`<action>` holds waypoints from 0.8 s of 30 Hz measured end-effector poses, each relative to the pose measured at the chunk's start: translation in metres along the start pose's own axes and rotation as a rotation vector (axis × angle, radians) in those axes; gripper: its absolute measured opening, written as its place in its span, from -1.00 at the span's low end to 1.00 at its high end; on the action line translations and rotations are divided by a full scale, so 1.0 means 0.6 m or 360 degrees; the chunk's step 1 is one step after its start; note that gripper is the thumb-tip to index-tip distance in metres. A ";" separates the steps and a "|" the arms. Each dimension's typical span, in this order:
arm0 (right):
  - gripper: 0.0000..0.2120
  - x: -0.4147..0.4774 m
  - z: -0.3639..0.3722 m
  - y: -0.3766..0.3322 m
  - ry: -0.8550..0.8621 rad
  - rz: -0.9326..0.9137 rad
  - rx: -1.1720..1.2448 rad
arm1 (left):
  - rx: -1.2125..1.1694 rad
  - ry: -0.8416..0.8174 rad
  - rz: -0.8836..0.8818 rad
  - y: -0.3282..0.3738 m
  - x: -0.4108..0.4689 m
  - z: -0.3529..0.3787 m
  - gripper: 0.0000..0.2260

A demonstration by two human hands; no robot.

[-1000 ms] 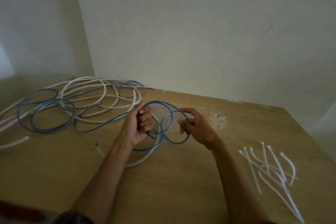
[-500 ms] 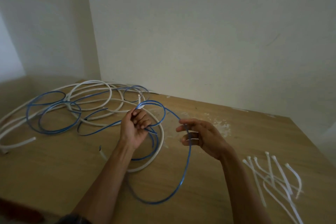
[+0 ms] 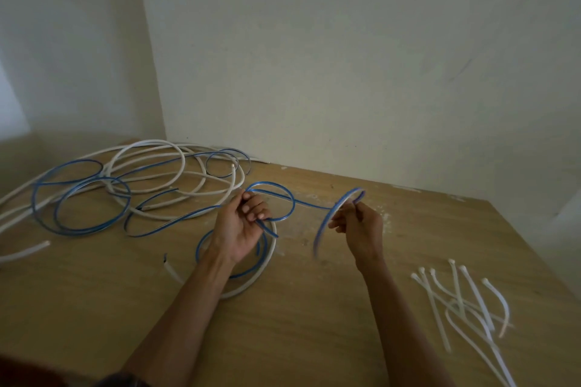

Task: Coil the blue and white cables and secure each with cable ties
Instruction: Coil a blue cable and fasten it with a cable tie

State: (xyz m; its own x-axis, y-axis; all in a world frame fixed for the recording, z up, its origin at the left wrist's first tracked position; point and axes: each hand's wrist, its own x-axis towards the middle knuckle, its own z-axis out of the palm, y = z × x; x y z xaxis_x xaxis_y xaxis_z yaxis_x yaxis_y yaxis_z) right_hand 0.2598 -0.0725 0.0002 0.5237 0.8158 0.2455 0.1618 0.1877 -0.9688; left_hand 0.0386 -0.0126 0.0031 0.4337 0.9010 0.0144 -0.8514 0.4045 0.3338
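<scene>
Your left hand (image 3: 242, 226) curls its fingers round a small coil of blue cable (image 3: 273, 184), and your right hand (image 3: 358, 226), just right of it, pinches a blurred loop of the same cable, a strand stretched between the two. Left of the left hand, the rest of the blue cable lies tangled with the white cable (image 3: 151, 142) on the tabletop (image 3: 314, 324). Cable ties (image 3: 465, 298) lie loose well to its right.

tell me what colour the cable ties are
White; the cable ties show best in the head view.
</scene>
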 end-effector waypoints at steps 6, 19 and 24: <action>-0.61 -0.004 -0.006 0.009 -0.0176 0.0190 0.0218 | 0.0007 0.0148 0.0048 -0.028 -0.003 0.002 -0.70; -0.73 -0.054 0.036 -0.050 -0.0691 -0.0166 0.0161 | 0.2418 -0.0072 0.0661 -0.084 -0.034 0.017 -0.70; -0.72 -0.014 0.016 -0.025 -0.0383 -0.0345 -0.0158 | 0.2144 -0.0105 0.0169 -0.078 -0.036 0.020 -0.51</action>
State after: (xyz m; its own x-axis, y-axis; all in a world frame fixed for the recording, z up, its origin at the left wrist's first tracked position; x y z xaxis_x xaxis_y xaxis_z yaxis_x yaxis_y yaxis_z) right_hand 0.2450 -0.0769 0.0121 0.2579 0.8707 0.4188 0.3349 0.3260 -0.8841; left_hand 0.0728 -0.0530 -0.0013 0.4300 0.8934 0.1301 0.0502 -0.1676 0.9846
